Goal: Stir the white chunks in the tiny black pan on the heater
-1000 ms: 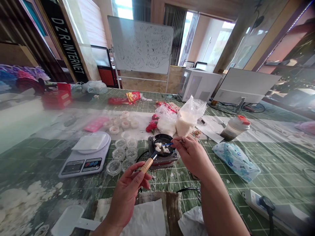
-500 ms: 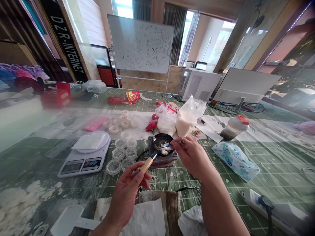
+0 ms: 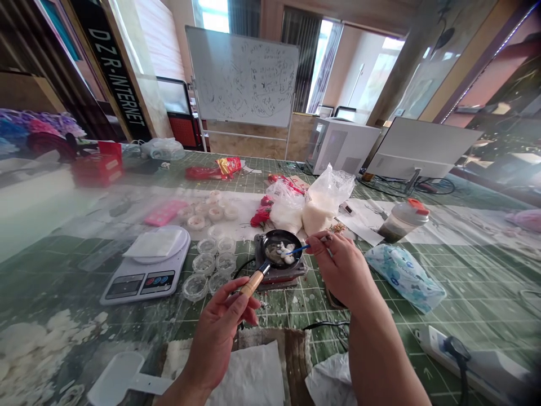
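Note:
A small black frying pan (image 3: 267, 248) rests on a dark hot plate (image 3: 282, 278). My left hand (image 3: 226, 316) is closed around the pan's wooden handle (image 3: 252, 283). White lumps (image 3: 285, 252) lie in the pan amid some clear liquid, bunched toward its right side. Pinched in my right hand (image 3: 338, 262) is a thin blue stick (image 3: 299, 248), held at a slant from the right. Its tip reaches in among the lumps. The stick's other end is partly hidden by my fingers.
Left of the pan stand several clear cups (image 3: 204, 263) and a kitchen scale (image 3: 146, 265). Bags of white granules (image 3: 320, 211) sit behind it. To the right are a wipes pack (image 3: 406, 276), a shaker bottle (image 3: 404, 219) and a power strip (image 3: 477, 361). A cloth (image 3: 296, 355) lies in front.
My right hand has moved a little to the right with the blue stick. The white lumps have shifted rightward in the pan. My left hand and the pan have stayed put.

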Available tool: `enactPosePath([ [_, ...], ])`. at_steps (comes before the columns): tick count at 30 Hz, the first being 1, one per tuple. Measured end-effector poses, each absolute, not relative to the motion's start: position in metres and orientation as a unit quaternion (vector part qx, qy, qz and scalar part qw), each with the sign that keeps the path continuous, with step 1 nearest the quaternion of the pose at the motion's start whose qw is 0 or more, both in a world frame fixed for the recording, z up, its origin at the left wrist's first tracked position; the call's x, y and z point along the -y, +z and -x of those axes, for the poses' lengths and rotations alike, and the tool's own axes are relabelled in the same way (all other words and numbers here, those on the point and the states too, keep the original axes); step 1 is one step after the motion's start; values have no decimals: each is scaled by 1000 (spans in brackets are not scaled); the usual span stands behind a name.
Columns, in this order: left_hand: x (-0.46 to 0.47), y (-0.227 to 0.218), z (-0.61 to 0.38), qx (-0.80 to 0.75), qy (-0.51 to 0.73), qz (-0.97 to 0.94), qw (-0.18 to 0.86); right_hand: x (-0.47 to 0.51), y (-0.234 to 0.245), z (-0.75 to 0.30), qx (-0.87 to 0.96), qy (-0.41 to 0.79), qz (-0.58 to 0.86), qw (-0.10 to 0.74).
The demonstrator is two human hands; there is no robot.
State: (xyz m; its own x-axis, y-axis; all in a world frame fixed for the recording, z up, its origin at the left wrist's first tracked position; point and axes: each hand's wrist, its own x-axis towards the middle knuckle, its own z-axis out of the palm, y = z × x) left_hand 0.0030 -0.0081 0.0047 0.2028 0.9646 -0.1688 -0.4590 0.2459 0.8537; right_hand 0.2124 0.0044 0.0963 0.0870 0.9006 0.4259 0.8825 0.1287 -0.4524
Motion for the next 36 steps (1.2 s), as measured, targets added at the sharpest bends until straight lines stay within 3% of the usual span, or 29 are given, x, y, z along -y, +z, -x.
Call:
enactPosePath([
  [29,8,3,-3,-372,514,-334,697,-7,95,-209,701,51,645,300],
  [36,8,6,-4,-369,514,-334,698,-15,91,-217,656,-14,680,328],
])
